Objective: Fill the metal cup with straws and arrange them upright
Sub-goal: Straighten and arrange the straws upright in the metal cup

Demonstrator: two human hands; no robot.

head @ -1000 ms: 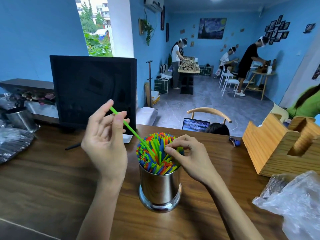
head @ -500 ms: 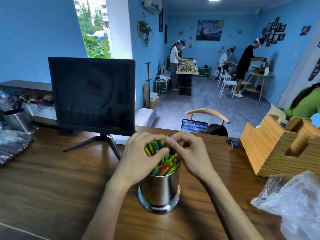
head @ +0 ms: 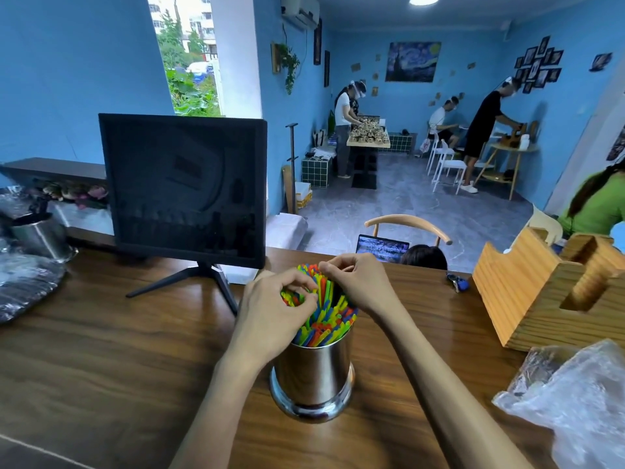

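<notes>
Here both hands' grip, left hand [head: 270, 308], right hand [head: 358, 286], pinching straws [head: 324, 324] atop metal cup [head: 313, 377].

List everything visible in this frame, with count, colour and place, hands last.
metal cup: one, silver, table front centre
straws: many, mixed colours, in cup
monitor: one, black, left of cup
wooden holder: one, tan, right
plastic bag: one, clear, front right
second metal cup: one, silver, far left
chair: one, wood, behind table
left hand: fingers curled among straw tops
right hand: pinches straw tops
</notes>
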